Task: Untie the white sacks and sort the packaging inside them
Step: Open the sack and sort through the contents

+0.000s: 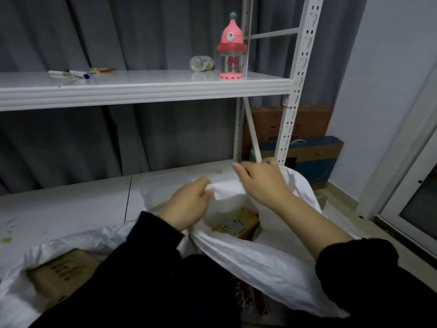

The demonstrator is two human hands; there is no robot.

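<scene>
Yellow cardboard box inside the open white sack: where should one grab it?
The yellow cardboard box lies tilted deep in the white woven sack, fabric walls all round; so likely its upper edge, from above through the mouth, which the left hand and right hand hold open.

Pink toy bottle (231, 47), tipped jar (201, 63), markers (71, 74) on shelf (142, 91)

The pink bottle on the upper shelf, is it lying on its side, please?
No, the pink bottle stands upright on the shelf.
</scene>
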